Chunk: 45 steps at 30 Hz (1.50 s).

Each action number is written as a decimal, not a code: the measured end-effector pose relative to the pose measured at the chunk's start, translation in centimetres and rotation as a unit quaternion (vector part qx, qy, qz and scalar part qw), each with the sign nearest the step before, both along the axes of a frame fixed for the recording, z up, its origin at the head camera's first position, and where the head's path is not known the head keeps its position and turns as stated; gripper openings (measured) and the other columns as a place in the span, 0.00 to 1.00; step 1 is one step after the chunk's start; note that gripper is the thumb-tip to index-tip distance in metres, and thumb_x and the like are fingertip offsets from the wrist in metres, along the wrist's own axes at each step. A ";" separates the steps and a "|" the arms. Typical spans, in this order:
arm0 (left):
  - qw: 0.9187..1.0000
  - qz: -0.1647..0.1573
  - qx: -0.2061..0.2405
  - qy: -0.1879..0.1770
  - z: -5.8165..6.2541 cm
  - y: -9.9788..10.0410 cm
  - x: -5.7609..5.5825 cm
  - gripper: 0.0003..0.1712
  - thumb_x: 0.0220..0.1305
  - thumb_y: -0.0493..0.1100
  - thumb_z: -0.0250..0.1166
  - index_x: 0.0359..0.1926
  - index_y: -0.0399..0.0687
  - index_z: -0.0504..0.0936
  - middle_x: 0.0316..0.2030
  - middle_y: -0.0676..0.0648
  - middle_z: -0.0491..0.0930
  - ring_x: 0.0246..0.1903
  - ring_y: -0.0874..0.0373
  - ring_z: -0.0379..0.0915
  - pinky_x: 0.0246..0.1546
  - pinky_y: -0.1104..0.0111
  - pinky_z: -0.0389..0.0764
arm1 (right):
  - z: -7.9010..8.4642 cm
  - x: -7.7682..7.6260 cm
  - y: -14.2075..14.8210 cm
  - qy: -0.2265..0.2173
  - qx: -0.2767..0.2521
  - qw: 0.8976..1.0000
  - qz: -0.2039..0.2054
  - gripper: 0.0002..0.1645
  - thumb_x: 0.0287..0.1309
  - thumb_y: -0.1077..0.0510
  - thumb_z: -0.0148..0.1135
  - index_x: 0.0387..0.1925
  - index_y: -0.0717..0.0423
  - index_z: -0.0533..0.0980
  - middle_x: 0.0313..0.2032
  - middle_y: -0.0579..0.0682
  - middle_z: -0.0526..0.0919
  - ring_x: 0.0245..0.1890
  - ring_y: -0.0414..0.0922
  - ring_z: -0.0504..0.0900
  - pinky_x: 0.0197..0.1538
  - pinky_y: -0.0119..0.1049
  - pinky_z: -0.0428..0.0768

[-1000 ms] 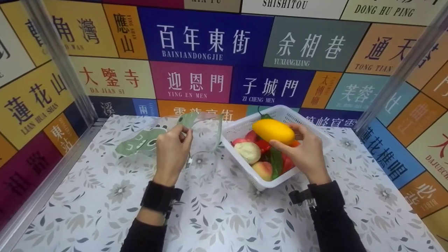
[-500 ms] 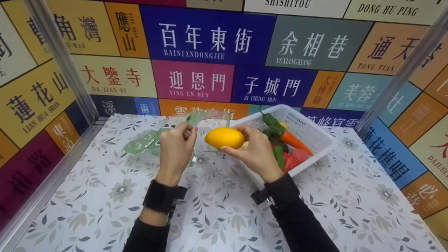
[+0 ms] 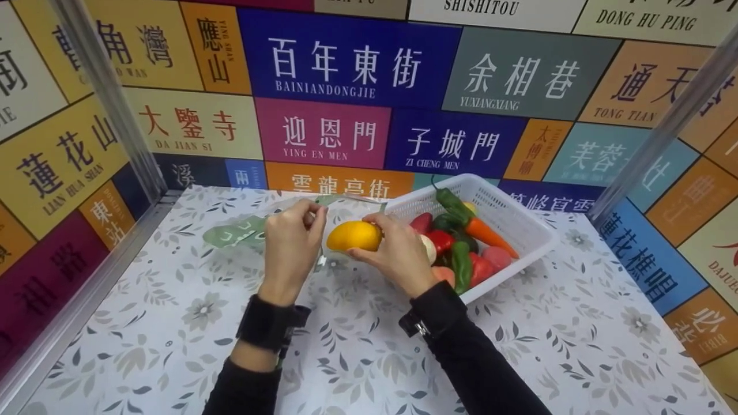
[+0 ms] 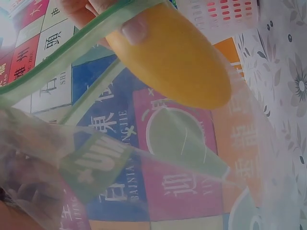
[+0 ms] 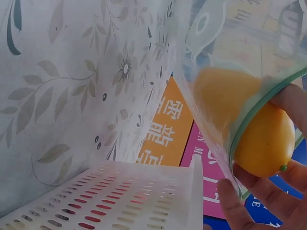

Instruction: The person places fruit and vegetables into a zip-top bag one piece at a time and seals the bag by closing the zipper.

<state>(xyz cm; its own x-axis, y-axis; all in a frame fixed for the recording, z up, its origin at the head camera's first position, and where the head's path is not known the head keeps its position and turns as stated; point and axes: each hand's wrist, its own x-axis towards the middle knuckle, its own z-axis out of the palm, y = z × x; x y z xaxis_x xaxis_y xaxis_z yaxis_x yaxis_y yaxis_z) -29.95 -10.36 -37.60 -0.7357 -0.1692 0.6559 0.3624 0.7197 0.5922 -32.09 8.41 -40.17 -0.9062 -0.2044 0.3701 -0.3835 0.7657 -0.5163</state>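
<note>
A clear bag (image 3: pixel 233 235) with green print is pinched by the left hand (image 3: pixel 293 248) between the thumb and curled fingers. A yellow mango (image 3: pixel 353 237) is gripped by the right hand (image 3: pixel 399 246) between thumb and fingers, in the space between the two hands. In the right wrist view, the mango's far part is seen through the film, while its stem end is left outside the green-edged mouth. Most of the bag is spread to the left of the left hand and beyond it. Just to the right of the right hand, a white perforated basket (image 3: pixel 513 216) is seen, in which a long green pepper (image 3: pixel 461 266), an orange carrot (image 3: pixel 490 235) and several red pieces are held. Both wrists are wrapped in black bands (image 3: pixel 267 324). Beneath the hands, the table is covered with a leaf-patterned cloth (image 3: pixel 369 369); beyond them, a wall (image 3: pixel 346 63) is covered with coloured, lettered panels.
</note>
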 end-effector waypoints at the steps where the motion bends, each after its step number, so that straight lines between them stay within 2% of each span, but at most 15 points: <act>1: 1.000 -0.001 0.001 0.003 0.0 0.0 0.0 0.09 0.67 0.42 0.67 0.34 0.41 0.87 0.19 0.46 0.81 0.16 0.56 0.70 0.20 0.70 0.71 | -0.1 0.0 -0.1 0.003 0.002 1.000 0.001 0.38 0.46 0.34 0.77 0.55 0.46 0.79 0.48 0.48 0.84 0.42 0.46 0.80 0.45 0.41 0.79; 5: 1.000 -0.001 0.000 0.014 -0.1 -0.2 -0.1 0.08 0.66 0.41 0.67 0.33 0.41 0.87 0.18 0.46 0.80 0.16 0.55 0.70 0.21 0.69 0.70 | -0.5 -0.2 -0.6 0.011 -0.004 1.000 0.015 0.37 0.48 0.37 0.77 0.56 0.49 0.79 0.50 0.50 0.85 0.45 0.46 0.81 0.49 0.42 0.80; 10: 1.000 0.001 -0.007 0.007 -0.4 -0.2 -0.3 0.08 0.66 0.41 0.67 0.32 0.41 0.87 0.19 0.46 0.81 0.17 0.54 0.72 0.21 0.68 0.73 | -1.0 -0.6 -1.2 -0.002 -0.016 1.000 0.022 0.39 0.50 0.38 0.76 0.58 0.55 0.77 0.52 0.55 0.83 0.47 0.49 0.81 0.51 0.41 0.83; 16: 1.000 -0.006 -0.017 0.000 -0.8 -0.1 -0.6 0.09 0.67 0.41 0.66 0.31 0.41 0.86 0.19 0.46 0.82 0.17 0.55 0.74 0.21 0.68 0.75 | -0.9 -0.9 -1.5 -0.014 -0.021 1.000 0.011 0.42 0.52 0.39 0.75 0.61 0.61 0.76 0.48 0.58 0.83 0.45 0.51 0.82 0.49 0.42 0.83; 23: 1.000 -0.003 -0.023 0.019 -0.7 -0.2 -0.7 0.08 0.65 0.39 0.67 0.30 0.41 0.85 0.17 0.47 0.81 0.16 0.57 0.73 0.19 0.68 0.71 | 0.1 -0.7 -1.6 0.026 -0.041 0.999 0.014 0.41 0.51 0.41 0.76 0.61 0.59 0.76 0.49 0.57 0.83 0.49 0.52 0.82 0.52 0.44 0.82; 29: 1.000 0.005 -0.016 0.020 -0.1 -0.2 -0.4 0.08 0.66 0.40 0.67 0.31 0.42 0.86 0.17 0.48 0.80 0.16 0.58 0.71 0.19 0.70 0.67 | 0.9 -0.4 -1.4 0.066 -0.050 0.996 0.041 0.39 0.52 0.43 0.76 0.61 0.57 0.76 0.52 0.54 0.81 0.51 0.49 0.81 0.56 0.43 0.81; 36: 0.999 -0.002 -0.013 0.036 0.0 -0.1 -0.1 0.08 0.66 0.41 0.66 0.31 0.42 0.86 0.16 0.48 0.79 0.16 0.59 0.69 0.19 0.70 0.67 | 1.3 -0.5 -0.3 0.085 -0.060 0.993 0.054 0.37 0.53 0.44 0.75 0.61 0.57 0.77 0.51 0.53 0.82 0.51 0.47 0.81 0.58 0.42 0.80; 40: 0.999 -0.005 -0.011 0.039 -0.1 0.0 0.0 0.08 0.65 0.41 0.67 0.31 0.41 0.86 0.16 0.48 0.79 0.16 0.60 0.68 0.19 0.70 0.66 | 1.3 -0.7 0.6 0.074 -0.056 0.994 0.055 0.30 0.55 0.44 0.74 0.56 0.55 0.80 0.51 0.52 0.83 0.50 0.46 0.81 0.55 0.41 0.81; 45: 0.999 -0.004 -0.015 0.046 -0.3 0.0 -0.2 0.07 0.64 0.40 0.68 0.31 0.42 0.86 0.17 0.48 0.80 0.16 0.59 0.71 0.20 0.70 0.69 | 1.2 -0.8 1.6 0.044 -0.051 0.995 0.078 0.19 0.57 0.47 0.73 0.46 0.52 0.81 0.46 0.50 0.84 0.45 0.47 0.80 0.50 0.43 0.82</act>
<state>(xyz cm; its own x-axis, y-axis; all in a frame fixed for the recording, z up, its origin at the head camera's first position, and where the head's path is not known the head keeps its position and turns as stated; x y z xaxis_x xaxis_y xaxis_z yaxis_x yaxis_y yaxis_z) -30.11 -10.34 -37.91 -0.6739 -0.1422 0.7251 0.4198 0.7339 0.5340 -32.87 10.04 -38.94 -0.8290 -0.2982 0.4731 -0.5417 0.6385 -0.5467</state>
